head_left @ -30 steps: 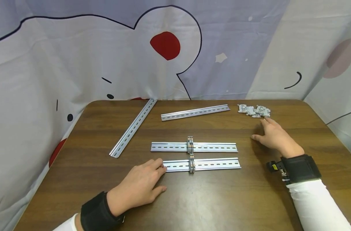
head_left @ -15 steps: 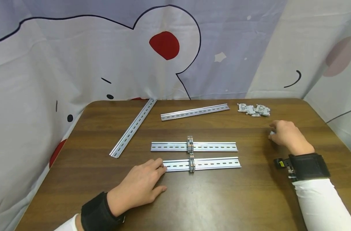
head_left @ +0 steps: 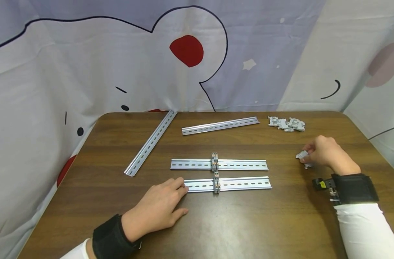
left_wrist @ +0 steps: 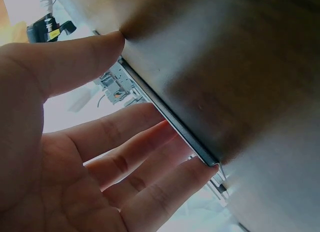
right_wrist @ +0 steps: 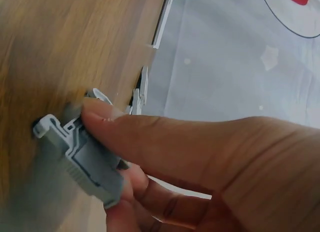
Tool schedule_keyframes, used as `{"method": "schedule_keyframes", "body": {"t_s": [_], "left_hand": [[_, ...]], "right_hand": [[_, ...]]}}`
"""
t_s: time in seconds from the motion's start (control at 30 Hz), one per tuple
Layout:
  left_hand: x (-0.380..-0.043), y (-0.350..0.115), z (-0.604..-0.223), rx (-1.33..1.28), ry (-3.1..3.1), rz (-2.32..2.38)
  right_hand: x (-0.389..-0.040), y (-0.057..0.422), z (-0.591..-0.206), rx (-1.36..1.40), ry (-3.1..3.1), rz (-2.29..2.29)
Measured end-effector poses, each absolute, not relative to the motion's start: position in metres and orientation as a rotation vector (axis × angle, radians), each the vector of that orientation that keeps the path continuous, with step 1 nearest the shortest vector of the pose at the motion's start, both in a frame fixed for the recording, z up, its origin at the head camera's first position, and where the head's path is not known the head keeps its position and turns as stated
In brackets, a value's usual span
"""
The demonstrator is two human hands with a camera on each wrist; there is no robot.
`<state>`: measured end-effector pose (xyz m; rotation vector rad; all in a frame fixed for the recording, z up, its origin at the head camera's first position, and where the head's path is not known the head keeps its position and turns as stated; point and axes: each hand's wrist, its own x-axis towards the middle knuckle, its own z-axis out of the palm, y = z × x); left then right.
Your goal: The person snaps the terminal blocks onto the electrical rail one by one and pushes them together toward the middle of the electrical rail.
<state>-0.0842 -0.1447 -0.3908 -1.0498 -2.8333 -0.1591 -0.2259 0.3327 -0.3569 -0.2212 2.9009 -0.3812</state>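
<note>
In the head view my right hand [head_left: 327, 154] pinches a grey DIN-rail terminal block [head_left: 302, 154] between thumb and fingers, low over the right of the table. The right wrist view shows the block [right_wrist: 92, 159] tilted, its clip-shaped end past the thumb. My left hand [head_left: 158, 207] rests its fingertips on the left end of the near DIN rail [head_left: 245, 183], thumb apart on the table side. In the left wrist view the fingers lie along the rail's edge [left_wrist: 170, 117]. Terminal blocks [head_left: 216, 183] sit on this rail, and more blocks [head_left: 214, 162] on the rail behind [head_left: 190, 164].
Several loose terminal blocks [head_left: 286, 124] lie in a pile at the back right. One bare rail [head_left: 221, 126] lies across the back, another [head_left: 150, 144] slants at the left. A printed cloth [head_left: 119, 64] hangs behind the wooden table [head_left: 248, 223].
My right hand has moved from beside the pile to the right and slightly nearer, and a terminal block now shows between its fingers. My left hand stays on the near rail.
</note>
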Motion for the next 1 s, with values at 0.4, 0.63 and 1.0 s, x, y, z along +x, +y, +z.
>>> {"method": "schedule_keyframes", "body": {"t_s": [0.4, 0.63, 1.0], "left_hand": [[-0.084, -0.145, -0.391, -1.046, -2.831, -0.168], [-0.084, -0.145, -0.391, -1.053, -2.82, -0.178], [-0.084, -0.144, -0.39, -1.053, -2.82, -0.175]], "right_hand": [[-0.219, 0.313, -0.35, -0.338, 2.918, -0.436], [-0.212, 0.294, -0.339, -0.38, 2.895, -0.432], [-0.187, 0.25, -0.328, -0.474, 2.737, -0.514]]}}
